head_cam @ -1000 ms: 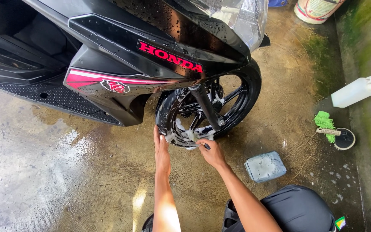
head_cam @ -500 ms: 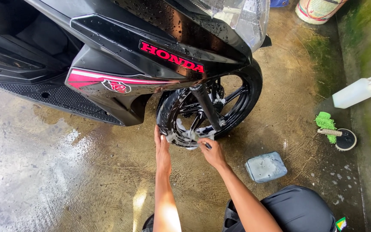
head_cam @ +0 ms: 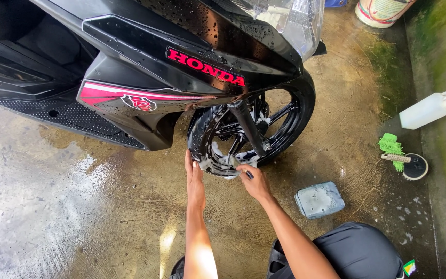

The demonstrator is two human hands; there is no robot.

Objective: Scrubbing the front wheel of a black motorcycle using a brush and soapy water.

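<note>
A wet black scooter [head_cam: 130, 62] with red stripes stands on the concrete. Its front wheel [head_cam: 298, 129] has foam on the lower rim and spokes. My left hand [head_cam: 194, 175] lies flat against the tyre's lower left side, fingers pointing up. My right hand [head_cam: 256, 182] is at the bottom of the rim, closed around a small brush with a dark handle [head_cam: 248, 174]. The brush head is pressed into the foam and mostly hidden.
A soapy grey-blue sponge [head_cam: 319, 199] lies on the wet floor right of my right arm. Further right are a green wash mitt [head_cam: 391, 147], a round black lid [head_cam: 415, 167] and a white jug [head_cam: 427, 110]. A bucket [head_cam: 383, 10] stands at the top right.
Both hands stay at the bottom of the wheel. The right hand with the brush has shifted only slightly along the rim.
</note>
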